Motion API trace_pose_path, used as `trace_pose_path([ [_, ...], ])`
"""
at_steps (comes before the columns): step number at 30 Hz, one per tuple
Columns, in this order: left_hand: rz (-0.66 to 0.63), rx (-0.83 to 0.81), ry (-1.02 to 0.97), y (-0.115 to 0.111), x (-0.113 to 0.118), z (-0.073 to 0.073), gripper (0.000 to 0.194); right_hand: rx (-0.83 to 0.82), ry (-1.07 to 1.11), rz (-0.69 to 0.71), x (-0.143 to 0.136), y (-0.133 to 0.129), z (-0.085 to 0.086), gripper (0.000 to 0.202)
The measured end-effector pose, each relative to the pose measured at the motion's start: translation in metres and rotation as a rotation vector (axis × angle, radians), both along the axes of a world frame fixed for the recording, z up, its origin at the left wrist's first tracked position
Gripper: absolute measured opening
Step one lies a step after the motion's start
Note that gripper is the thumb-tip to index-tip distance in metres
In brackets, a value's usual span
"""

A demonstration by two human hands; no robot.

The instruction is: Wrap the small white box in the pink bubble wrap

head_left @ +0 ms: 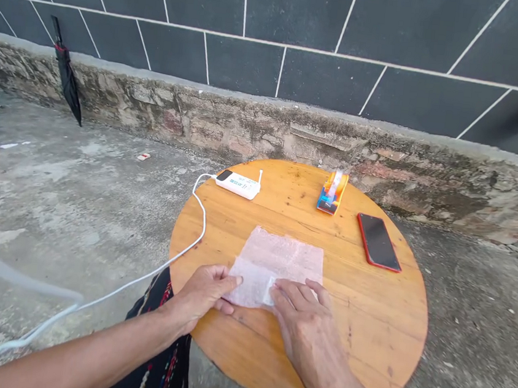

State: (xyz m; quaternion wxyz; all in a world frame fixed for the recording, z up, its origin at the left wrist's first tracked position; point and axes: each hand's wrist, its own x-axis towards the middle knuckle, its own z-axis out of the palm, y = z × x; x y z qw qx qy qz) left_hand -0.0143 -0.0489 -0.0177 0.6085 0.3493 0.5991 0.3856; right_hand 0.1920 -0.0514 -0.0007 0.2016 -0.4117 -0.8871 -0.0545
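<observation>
A thin, pinkish translucent sheet [284, 255] lies on the round wooden table [378, 330], its near part folded over. At the sheet's left edge, my left hand [207, 287] pinches it between thumb and fingers. My right hand [304, 316] rests on the near right part, with its fingers bent and close together, the fingertips pressing on the sheet beside a small whitish piece [270, 289]. Whether that piece lies inside the fold or on top cannot be made out.
A white device [239, 184] with a cable [200, 203] sits at the back left. An orange and blue tape dispenser [332, 192] stands at the back, a red-edged phone [378, 242] at the right. A black umbrella [67, 78] leans on the wall.
</observation>
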Motion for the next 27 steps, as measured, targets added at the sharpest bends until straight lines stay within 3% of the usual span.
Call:
trace_pose_path([
  [7,0.045,0.052,0.118,0.011,0.013,-0.004,0.035,-0.045,-0.023,0.006,0.001,0.0,0.002,0.021],
  [12,0.016,0.025,0.158,0.016,0.013,0.006,0.054,-0.016,-0.021,0.005,0.001,0.001,0.0,0.021],
  [17,-0.096,-0.015,0.18,0.01,0.009,0.007,0.036,0.004,-0.019,0.009,0.002,0.002,-0.004,0.022],
  [21,-0.1,-0.003,0.192,0.008,0.014,0.008,0.028,-0.005,-0.026,0.006,0.002,0.002,-0.003,0.02],
  [27,-0.126,-0.083,0.109,0.007,0.024,0.015,0.037,-0.02,-0.043,0.006,0.001,0.0,0.0,0.02],
])
